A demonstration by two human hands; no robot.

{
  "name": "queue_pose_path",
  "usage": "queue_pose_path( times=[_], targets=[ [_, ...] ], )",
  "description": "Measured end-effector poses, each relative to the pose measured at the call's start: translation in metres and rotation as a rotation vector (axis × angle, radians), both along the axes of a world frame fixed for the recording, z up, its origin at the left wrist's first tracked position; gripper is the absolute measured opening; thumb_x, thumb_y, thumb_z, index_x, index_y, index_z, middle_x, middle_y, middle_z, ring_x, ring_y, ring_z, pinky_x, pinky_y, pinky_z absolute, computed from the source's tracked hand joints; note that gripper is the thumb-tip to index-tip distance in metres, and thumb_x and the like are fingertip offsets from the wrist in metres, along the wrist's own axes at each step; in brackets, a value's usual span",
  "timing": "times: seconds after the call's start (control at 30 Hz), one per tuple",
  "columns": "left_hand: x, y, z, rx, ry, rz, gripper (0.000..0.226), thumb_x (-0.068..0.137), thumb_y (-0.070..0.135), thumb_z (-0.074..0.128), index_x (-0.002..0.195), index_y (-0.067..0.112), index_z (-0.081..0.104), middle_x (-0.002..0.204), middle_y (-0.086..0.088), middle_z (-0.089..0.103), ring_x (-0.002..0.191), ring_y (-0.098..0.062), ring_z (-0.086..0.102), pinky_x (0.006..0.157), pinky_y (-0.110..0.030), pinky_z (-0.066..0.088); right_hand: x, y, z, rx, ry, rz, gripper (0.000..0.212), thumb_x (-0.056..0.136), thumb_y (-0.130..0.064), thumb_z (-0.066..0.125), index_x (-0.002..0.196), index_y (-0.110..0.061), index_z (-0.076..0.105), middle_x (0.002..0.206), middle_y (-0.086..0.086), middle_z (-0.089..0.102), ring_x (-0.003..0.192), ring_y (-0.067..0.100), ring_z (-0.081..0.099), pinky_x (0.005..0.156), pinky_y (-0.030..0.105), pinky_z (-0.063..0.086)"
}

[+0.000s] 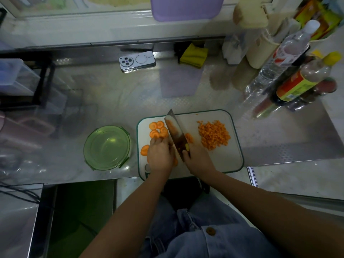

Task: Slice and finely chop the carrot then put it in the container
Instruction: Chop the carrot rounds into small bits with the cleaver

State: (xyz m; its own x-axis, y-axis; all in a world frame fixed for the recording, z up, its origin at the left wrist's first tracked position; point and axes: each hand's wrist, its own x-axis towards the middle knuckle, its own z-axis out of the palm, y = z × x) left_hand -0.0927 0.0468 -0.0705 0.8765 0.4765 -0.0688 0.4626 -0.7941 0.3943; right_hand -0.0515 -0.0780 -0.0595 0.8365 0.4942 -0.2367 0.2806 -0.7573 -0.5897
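Left grip (pixel 160 155): curling over carrot slices (pixel 157 129), pinning them on cutting board (pixel 235 161).
Right grip (pixel 198 159): wrapping fully round handle of knife (pixel 175 131).
Handling: likely feeling stiff, light, slick; skidding unless pinned flat from above.

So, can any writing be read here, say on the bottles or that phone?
No text is legible.
Dark bottle: the print on its red and yellow label is too blurred to read.
Clear bottle: its red label is blurred.
Yellow box: blurred.
Phone: no readable writing.

container (pixel 107 148) left of cutting board (pixel 236 157), carrot slices (pixel 158 130) on board's left, chopped carrot (pixel 214 135) right
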Motion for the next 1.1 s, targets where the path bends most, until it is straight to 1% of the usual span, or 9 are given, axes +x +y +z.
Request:
queue_pose_path(
  times=[0.13,0.27,0.33,0.4,0.47,0.67,0.83,0.97,1.1],
  targets=[
    [-0.004,-0.001,-0.003,-0.022,-0.004,-0.018,0.015,0.081,0.014,0.062,0.093,0.009,0.067,0.090,-0.015,0.063,0.096,-0.032,0.051,0.073,-0.039,0.041,0.005,-0.013,0.001,-0.002,0.018,-0.122,0.024,0.096,-0.017,0.047,0.109,0.000,0.057,0.100,0.023,0.064,0.091,0.038,0.060,0.074,0.039,0.043],
    [-0.002,-0.002,0.001,-0.045,0.031,-0.022,0.017,0.085,0.019,0.058,0.095,0.007,0.064,0.095,-0.016,0.062,0.101,-0.031,0.049,0.075,-0.040,0.040,0.025,-0.040,0.004,-0.050,0.031,-0.221,0.022,0.097,-0.021,0.046,0.078,-0.010,0.047,0.077,0.022,0.061,0.070,0.039,0.060,0.064,0.045,0.047],
    [-0.001,-0.004,0.003,-0.050,0.042,-0.023,0.019,0.086,0.020,0.057,0.095,0.006,0.063,0.097,-0.016,0.061,0.103,-0.032,0.049,0.075,-0.040,0.041,0.032,-0.051,0.004,-0.002,0.053,-0.246,0.028,0.097,-0.022,0.046,0.072,-0.010,0.044,0.066,0.018,0.058,0.055,0.031,0.060,0.055,0.042,0.049],
    [0.001,-0.005,0.006,-0.068,0.024,-0.026,0.018,0.086,0.021,0.058,0.096,0.007,0.064,0.099,-0.016,0.062,0.104,-0.032,0.049,0.076,-0.039,0.042,0.036,-0.056,0.006,0.043,0.065,-0.245,0.031,0.098,-0.022,0.046,0.069,-0.009,0.046,0.057,0.013,0.056,0.041,0.018,0.057,0.045,0.032,0.046],
    [0.002,-0.006,0.009,-0.083,0.025,-0.046,0.017,0.085,0.023,0.060,0.095,0.010,0.066,0.098,-0.013,0.063,0.104,-0.030,0.050,0.077,-0.038,0.044,0.038,-0.055,0.012,0.102,0.087,-0.259,0.035,0.098,-0.022,0.046,0.065,-0.009,0.044,0.052,0.012,0.054,0.034,0.014,0.054,0.040,0.029,0.043],
    [0.004,-0.010,0.011,0.074,0.212,-0.129,0.020,0.080,0.032,0.063,0.088,0.014,0.067,0.094,-0.008,0.062,0.102,-0.026,0.050,0.071,-0.034,0.045,0.033,-0.055,0.014,0.146,0.129,-0.263,0.037,0.099,-0.023,0.046,0.064,-0.010,0.041,0.052,0.016,0.053,0.036,0.020,0.056,0.043,0.034,0.047],
    [0.009,-0.015,0.008,0.105,0.247,-0.123,0.022,0.084,0.031,0.057,0.087,0.012,0.068,0.093,-0.010,0.063,0.102,-0.027,0.052,0.071,-0.035,0.045,0.034,-0.062,0.010,0.163,0.169,-0.318,0.030,0.095,-0.018,0.050,0.066,-0.012,0.044,0.050,0.006,0.051,0.039,0.024,0.058,0.044,0.031,0.047],
    [0.023,-0.029,0.011,-0.011,0.147,-0.069,0.025,0.086,0.036,0.059,0.081,0.015,0.071,0.084,-0.010,0.068,0.095,-0.028,0.058,0.074,-0.034,0.044,0.041,-0.074,0.007,0.193,0.184,-0.382,0.024,0.096,-0.020,0.049,0.083,-0.001,0.052,0.055,0.012,0.055,0.040,0.024,0.057,0.048,0.036,0.051],
    [0.050,-0.051,0.016,-0.251,0.071,-0.046,0.020,0.086,0.033,0.064,0.085,0.015,0.074,0.089,-0.009,0.072,0.092,-0.028,0.063,0.077,-0.035,0.050,0.046,-0.086,0.005,0.197,0.172,-0.402,0.016,0.096,-0.021,0.049,0.086,-0.008,0.049,0.054,0.008,0.054,0.041,0.025,0.059,0.046,0.034,0.051]
  ],
)
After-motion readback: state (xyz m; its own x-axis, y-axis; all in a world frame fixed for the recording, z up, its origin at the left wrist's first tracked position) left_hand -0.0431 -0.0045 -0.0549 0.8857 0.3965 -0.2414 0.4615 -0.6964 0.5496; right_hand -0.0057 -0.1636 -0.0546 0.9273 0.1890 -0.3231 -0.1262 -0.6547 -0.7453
